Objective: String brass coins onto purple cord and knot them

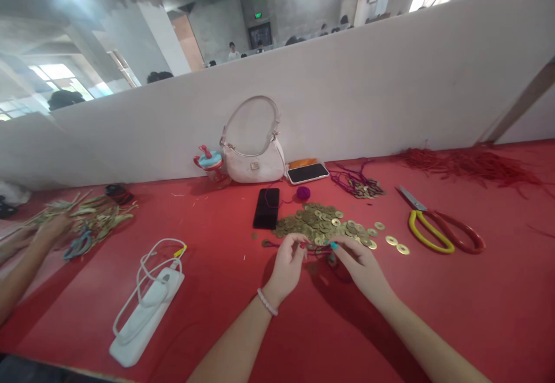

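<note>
My left hand (288, 260) and my right hand (356, 261) are close together over the red table, each with its fingers pinched on a dark purple cord (319, 249). The cord stretches between the fingertips, and one end shows left of my left hand beside a coin. A coin hangs near my right fingertips, partly hidden. Just beyond both hands spreads a pile of brass coins with holes (318, 218). Behind the pile sit a ball of purple cord (303, 193) and a bunch of purple cords with coins (366, 188).
Scissors with yellow and red handles (433, 224) lie to the right, red strands (472, 166) behind them. A black phone (266, 208), white phone (307, 173), handbag (255, 163) and cup (211, 163) stand farther back. A power strip (147, 313) lies left; another person's hands (54, 228) work beyond it.
</note>
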Available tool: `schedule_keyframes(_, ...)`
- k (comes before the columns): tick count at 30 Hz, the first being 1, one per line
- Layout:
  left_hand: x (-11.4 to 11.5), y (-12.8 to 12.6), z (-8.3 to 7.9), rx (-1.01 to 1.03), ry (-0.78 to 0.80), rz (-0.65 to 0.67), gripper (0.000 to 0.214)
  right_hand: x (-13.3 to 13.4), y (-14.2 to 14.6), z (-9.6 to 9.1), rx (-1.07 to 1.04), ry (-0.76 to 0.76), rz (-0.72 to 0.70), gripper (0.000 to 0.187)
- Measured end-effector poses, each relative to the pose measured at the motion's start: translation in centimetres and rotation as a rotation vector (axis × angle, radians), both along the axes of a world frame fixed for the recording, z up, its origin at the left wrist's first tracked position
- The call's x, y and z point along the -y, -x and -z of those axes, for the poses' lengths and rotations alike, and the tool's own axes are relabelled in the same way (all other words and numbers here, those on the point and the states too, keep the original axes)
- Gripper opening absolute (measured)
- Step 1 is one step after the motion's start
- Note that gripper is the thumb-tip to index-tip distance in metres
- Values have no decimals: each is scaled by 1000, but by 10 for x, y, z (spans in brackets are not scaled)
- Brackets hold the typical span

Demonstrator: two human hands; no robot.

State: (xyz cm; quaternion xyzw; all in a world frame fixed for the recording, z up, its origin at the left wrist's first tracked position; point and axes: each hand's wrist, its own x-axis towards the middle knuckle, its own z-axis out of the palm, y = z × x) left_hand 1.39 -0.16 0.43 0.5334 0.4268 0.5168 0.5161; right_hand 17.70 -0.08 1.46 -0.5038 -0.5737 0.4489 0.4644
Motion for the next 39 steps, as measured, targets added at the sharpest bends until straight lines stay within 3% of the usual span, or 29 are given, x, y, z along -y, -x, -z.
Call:
schedule_keyframes(4,-4,3,-2,278,99,4,15,-6,-8,-1,44,-175,120,19)
schedule_keyframes(8,-6,4,-4,517,192,20,19,-7,-15,1,-154,-69,199,18)
schedule_keyframes(12,-6,4,-7,554,212,4,22,-8,-18,-2,-314,36,213,18)
schedule_keyframes(15,-5,2,-7,487,228,-14,22,-13,-21,-1,-114,24,234,18)
schedule_keyframes(20,-5,-4,-2,388,292,6,22,-24,-27,16,444,-72,145,20)
schedule_keyframes(25,-3,-7,4,311,276,127,24,-24,-24,22,904,-125,97,25)
schedule_keyframes(31,1,-10,3,213,210,217,35,-25,-21,13,1146,-25,111,17)
schedule_keyframes(39,2,-8,-3,409,292,313,47,-26,-22,14,1137,-68,88,16)
